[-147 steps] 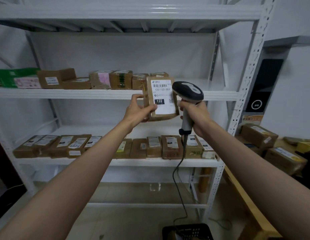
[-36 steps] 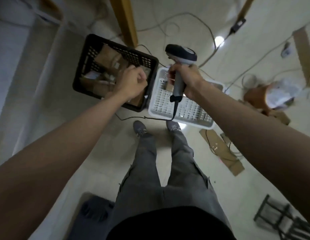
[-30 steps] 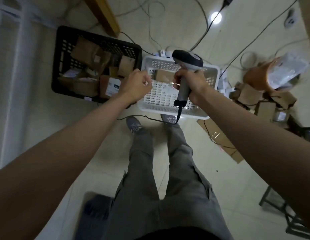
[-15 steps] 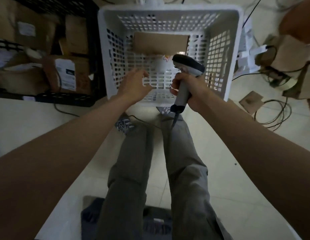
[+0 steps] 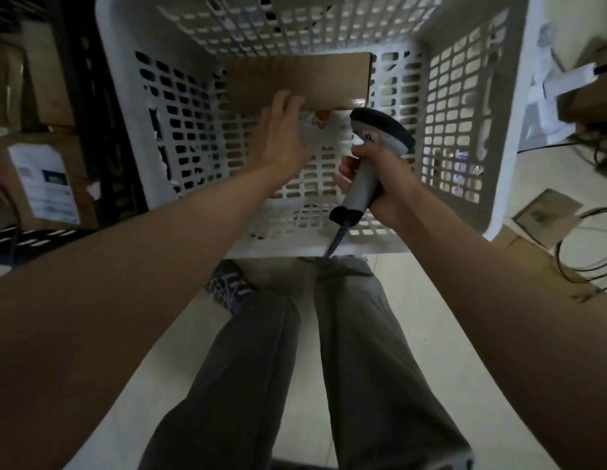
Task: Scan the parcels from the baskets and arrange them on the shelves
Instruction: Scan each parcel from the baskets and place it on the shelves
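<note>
Inside white basket (image 5: 464, 106), left hand (image 5: 281, 137) touching parcel (image 5: 302, 79)

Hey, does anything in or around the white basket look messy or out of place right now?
Inside the white basket nothing stands out: one brown parcel lies flat. Beside it, cables and cardboard scraps lie loose on the floor.

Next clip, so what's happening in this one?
A person is bent over a white basket on the floor. The left hand, fingers open, reaches into it toward a brown parcel and has not gripped it yet. The right hand holds a corded scanner over the basket. A black basket with more parcels sits to the left.
</note>
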The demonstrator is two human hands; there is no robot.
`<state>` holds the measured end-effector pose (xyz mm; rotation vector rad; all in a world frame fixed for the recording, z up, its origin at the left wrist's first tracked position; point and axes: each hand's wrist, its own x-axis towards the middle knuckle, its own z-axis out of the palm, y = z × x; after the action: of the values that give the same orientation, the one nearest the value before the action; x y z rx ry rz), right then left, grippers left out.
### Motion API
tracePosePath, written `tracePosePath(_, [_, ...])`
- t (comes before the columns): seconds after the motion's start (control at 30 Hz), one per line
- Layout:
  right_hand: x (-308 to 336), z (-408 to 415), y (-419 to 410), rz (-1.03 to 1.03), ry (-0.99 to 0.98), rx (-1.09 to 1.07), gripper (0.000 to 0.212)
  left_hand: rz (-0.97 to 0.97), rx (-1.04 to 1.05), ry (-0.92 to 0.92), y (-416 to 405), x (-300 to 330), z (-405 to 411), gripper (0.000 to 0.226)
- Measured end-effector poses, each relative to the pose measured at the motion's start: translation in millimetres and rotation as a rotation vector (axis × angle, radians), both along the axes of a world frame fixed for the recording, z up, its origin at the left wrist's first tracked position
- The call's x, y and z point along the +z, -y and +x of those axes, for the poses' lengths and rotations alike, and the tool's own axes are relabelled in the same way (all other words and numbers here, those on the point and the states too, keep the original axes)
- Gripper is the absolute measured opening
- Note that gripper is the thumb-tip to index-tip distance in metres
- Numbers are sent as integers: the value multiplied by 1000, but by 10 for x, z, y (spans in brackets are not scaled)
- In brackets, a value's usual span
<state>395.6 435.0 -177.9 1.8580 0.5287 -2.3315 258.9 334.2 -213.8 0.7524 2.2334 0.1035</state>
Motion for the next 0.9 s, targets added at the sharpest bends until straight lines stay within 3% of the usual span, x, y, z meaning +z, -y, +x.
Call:
tracePosePath(0.2, [-256, 35, 37, -74, -21, -80, 8, -30, -20, -238, -193, -402, -287, 90])
tracePosePath(0.4, [-419, 142, 51, -168, -23, -173, 4, -129, -101, -357, -243, -668, -458, 95])
tracePosePath(0.67, [-418, 323, 68, -190, 46, -269, 13, -139, -204, -435, 29, -710, -233, 105])
tracePosePath(0.9, [-124, 393, 48, -101, 67, -290, 13, -57, 34, -314, 210, -333, -123, 108])
